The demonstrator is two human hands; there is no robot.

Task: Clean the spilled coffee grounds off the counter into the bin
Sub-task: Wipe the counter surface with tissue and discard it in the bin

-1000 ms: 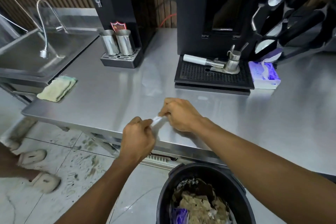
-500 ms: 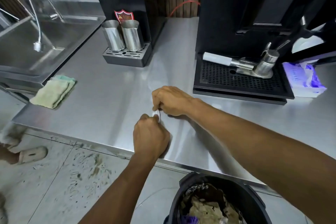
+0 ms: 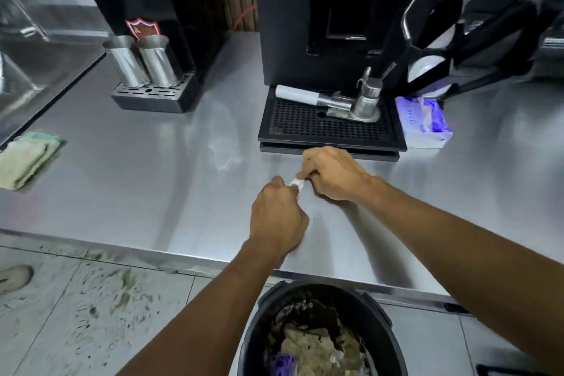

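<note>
The hands have slid along the counter (image 3: 152, 180); the right hand (image 3: 332, 174) now sits just in front of the drip tray (image 3: 329, 128). Open steel stretches away to their left. The counter's edge and the bin (image 3: 253, 342) lie behind the left hand (image 3: 276, 217). Curled fingers of both hands pinch one small white wad (image 3: 297, 184). I cannot make out any grounds.

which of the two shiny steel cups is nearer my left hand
The right-hand shiny steel cup; its twin stands farther left on the grey slotted tray.

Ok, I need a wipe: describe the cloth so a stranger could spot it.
Find the long stainless steel counter. At its far left end, beside the steel sink, lies a folded pale green cloth, the only soft, flat thing there.
</note>
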